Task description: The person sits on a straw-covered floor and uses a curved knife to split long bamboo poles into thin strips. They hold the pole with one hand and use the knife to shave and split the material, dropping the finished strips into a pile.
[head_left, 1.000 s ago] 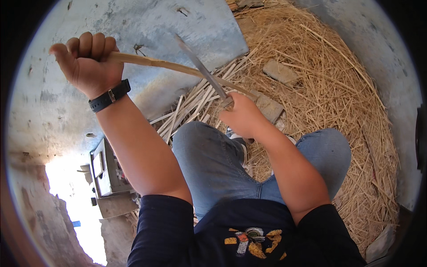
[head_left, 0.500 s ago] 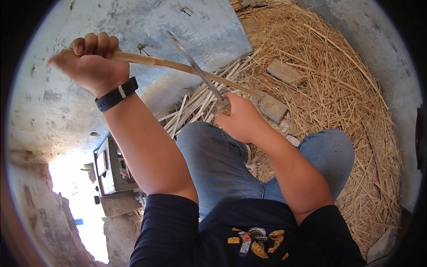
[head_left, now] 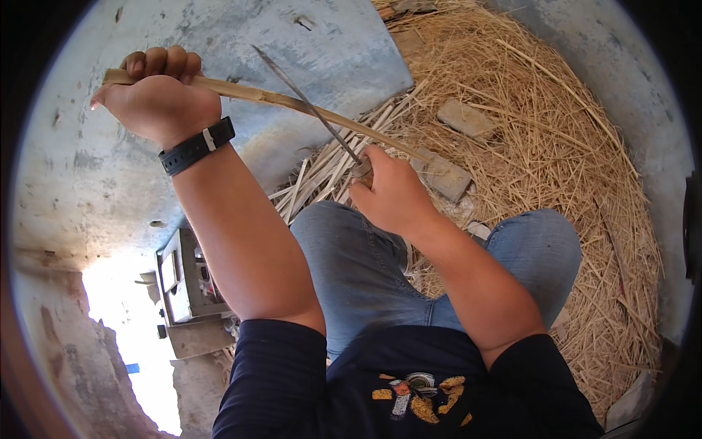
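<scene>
My left hand [head_left: 162, 95], raised at the upper left, has its fingers wrapped round the upper end of a long split bamboo strip [head_left: 252, 93]. The strip slants down to the right, and its lower end is at a brick [head_left: 447, 175] on the ground. In front of my knees, my right hand [head_left: 395, 186] is closed round the handle of a long knife [head_left: 298, 94]. The narrow blade points up and left and crosses the strip; I cannot tell whether its edge is in the bamboo. A black watch [head_left: 197, 150] is on my left wrist.
Thin shavings and straw-like slivers [head_left: 541, 146] cover the ground ahead and to the right, with another brick [head_left: 466, 121] among them. Pale split strips [head_left: 333, 168] lie by the blue-grey wall [head_left: 292, 44]. A box-like cabinet [head_left: 186, 282] stands at the left near a bright opening.
My left hand has moved slightly up and right with the strip's upper end. The knife blade has tipped further left, and my right hand has shifted only a little.
</scene>
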Demonstrator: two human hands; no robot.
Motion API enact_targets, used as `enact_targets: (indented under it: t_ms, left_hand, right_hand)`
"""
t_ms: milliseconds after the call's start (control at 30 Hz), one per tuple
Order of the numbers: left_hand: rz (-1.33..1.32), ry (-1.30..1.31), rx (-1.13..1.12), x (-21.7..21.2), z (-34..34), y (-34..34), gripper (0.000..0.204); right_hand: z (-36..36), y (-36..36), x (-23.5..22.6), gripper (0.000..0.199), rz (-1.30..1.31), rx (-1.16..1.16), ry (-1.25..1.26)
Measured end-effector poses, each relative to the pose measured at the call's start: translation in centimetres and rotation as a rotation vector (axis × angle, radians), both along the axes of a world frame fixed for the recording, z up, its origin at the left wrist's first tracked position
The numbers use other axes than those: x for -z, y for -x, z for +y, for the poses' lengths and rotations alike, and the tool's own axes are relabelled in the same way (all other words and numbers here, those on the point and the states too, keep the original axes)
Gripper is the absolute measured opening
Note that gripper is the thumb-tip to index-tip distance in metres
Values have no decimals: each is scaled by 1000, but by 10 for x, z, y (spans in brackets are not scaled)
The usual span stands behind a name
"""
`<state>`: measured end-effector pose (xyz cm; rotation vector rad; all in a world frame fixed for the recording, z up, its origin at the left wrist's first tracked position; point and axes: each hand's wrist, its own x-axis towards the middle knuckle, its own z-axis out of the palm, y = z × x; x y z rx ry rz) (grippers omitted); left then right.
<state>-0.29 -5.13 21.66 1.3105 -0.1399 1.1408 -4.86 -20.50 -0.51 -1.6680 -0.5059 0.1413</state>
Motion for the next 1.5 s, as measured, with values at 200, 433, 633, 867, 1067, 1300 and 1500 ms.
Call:
enact_targets:
  t_ms: [200,433,633,867,1067,1300,1500]
  left_hand:
    - [8,179,-152,-2,-12,-4,56]
    - [39,190,-259,-3,-9,-6,57]
    - [40,190,-266,2,-4,-5,60]
    - [10,183,-244,5,8,1,59]
    - [-1,149,-110,4,5,0,59]
    - [-3,11,183,4,20,-3,66]
    - [48,-20,604,1,33,-7,67]
  right_hand:
    - [-1,13,-20,25,-28,-58,-42]
    - [2,7,-4,27,26,-50,118]
    - [11,10,2,29,41,-60,-12]
    - [12,9,6,30,97,-60,50]
    - [12,5,3,36,98,-60,-17]
    - [-8,4,-25,39,52,-110,-62]
    - [-14,-6,-23,36,116,-91,-129]
